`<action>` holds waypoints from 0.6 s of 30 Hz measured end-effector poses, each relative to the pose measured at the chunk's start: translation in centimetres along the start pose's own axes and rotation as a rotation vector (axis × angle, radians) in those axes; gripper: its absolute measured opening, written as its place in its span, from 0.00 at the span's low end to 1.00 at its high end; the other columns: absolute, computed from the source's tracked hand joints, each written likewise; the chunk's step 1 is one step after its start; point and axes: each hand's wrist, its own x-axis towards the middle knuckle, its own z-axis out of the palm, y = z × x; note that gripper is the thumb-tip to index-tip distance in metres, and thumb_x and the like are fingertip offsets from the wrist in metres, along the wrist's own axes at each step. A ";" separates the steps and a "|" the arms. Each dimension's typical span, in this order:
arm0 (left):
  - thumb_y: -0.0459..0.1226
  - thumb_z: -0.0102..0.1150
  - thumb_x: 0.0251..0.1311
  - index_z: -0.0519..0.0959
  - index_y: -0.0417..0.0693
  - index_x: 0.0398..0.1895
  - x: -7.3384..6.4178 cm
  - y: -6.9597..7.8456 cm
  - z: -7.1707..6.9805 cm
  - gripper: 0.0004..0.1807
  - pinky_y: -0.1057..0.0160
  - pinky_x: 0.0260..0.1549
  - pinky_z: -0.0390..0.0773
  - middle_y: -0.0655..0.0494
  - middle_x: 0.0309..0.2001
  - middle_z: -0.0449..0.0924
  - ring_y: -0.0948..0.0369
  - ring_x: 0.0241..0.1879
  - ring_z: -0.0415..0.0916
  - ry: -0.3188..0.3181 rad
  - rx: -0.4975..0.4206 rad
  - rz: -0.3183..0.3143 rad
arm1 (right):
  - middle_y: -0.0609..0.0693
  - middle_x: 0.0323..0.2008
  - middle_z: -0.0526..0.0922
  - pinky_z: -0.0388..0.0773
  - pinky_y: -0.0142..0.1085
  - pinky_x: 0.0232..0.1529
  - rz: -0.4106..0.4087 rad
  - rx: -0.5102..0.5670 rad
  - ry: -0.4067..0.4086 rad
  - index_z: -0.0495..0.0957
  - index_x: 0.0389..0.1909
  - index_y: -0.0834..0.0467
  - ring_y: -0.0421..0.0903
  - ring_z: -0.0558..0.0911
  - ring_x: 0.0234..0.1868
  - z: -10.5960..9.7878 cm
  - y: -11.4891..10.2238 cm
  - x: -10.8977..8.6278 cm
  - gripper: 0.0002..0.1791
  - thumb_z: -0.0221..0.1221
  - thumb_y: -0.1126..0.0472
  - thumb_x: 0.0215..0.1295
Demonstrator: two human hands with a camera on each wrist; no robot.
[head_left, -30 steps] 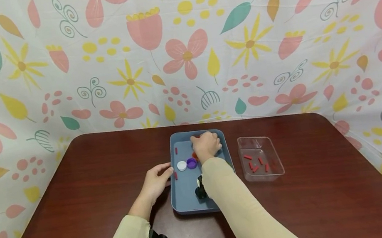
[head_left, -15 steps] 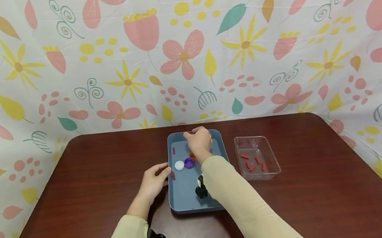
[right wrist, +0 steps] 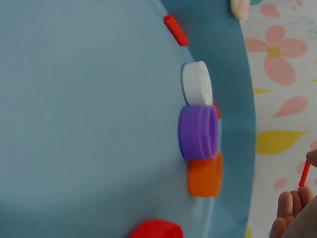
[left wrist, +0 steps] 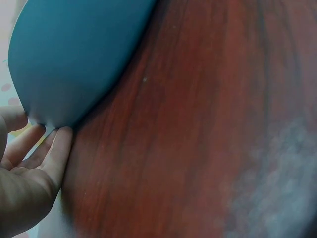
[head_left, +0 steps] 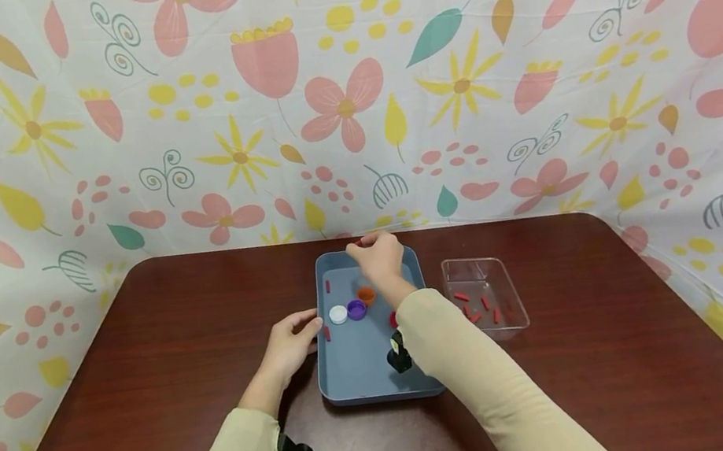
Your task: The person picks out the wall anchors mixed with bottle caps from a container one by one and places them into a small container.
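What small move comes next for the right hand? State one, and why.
The right hand should probably carry its pinched red stick to the clear box: the stick is held near the far edge of the tray, and similar red sticks already lie in that box.

Tabletop setup, room unclear; floral backdrop [head_left: 339, 93], brown table [head_left: 175, 352]

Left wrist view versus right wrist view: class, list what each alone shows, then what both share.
Only the left wrist view shows the brown tabletop. Only the right wrist view shows the right hand holding a red stick, loose red sticks, and the white cap, purple cap, orange cap and part of a red cap. Both share the blue tray, part of the left hand and the patterned cloth.
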 end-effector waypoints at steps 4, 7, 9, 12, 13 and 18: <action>0.36 0.53 0.66 0.73 0.37 0.59 0.0 0.0 0.0 0.21 0.55 0.46 0.83 0.38 0.60 0.71 0.49 0.49 0.79 -0.003 0.003 0.000 | 0.53 0.37 0.85 0.82 0.39 0.40 -0.042 0.015 -0.034 0.84 0.36 0.58 0.49 0.81 0.39 -1.0 -0.4 -0.1 0.13 0.65 0.55 0.51; 0.36 0.53 0.66 0.72 0.37 0.60 0.0 0.0 0.0 0.21 0.55 0.46 0.83 0.37 0.61 0.70 0.49 0.49 0.79 -0.006 0.002 0.004 | 0.52 0.37 0.85 0.82 0.39 0.38 -0.057 0.019 -0.069 0.84 0.35 0.57 0.49 0.81 0.37 -1.8 -0.8 -0.3 0.13 0.65 0.54 0.52; 0.36 0.53 0.66 0.72 0.37 0.60 0.0 0.0 -0.1 0.21 0.55 0.46 0.83 0.37 0.61 0.70 0.49 0.49 0.79 -0.007 0.000 0.004 | 0.51 0.36 0.84 0.82 0.39 0.38 -0.066 0.018 -0.089 0.84 0.35 0.56 0.48 0.81 0.37 -2.3 -1.0 -0.5 0.13 0.65 0.53 0.52; 0.36 0.53 0.66 0.72 0.37 0.60 0.0 0.0 -0.1 0.21 0.55 0.47 0.83 0.37 0.61 0.70 0.49 0.49 0.79 -0.008 0.001 0.002 | 0.51 0.37 0.84 0.81 0.38 0.40 -0.074 0.025 -0.117 0.83 0.36 0.57 0.48 0.80 0.37 -2.9 -1.2 -0.7 0.13 0.65 0.53 0.53; 0.36 0.53 0.66 0.72 0.37 0.60 0.0 0.0 -0.1 0.21 0.55 0.47 0.83 0.37 0.62 0.69 0.49 0.50 0.79 -0.007 0.002 0.001 | 0.52 0.37 0.84 0.81 0.39 0.40 -0.077 0.025 -0.124 0.83 0.36 0.57 0.48 0.80 0.38 -3.1 -1.3 -0.7 0.13 0.65 0.53 0.53; 0.37 0.53 0.66 0.72 0.37 0.60 0.1 -0.1 0.0 0.21 0.56 0.47 0.83 0.38 0.61 0.70 0.49 0.51 0.78 -0.005 0.000 -0.003 | 0.52 0.38 0.84 0.82 0.38 0.42 -0.090 0.027 -0.171 0.82 0.38 0.57 0.48 0.81 0.38 -4.1 -1.4 -1.2 0.14 0.65 0.53 0.54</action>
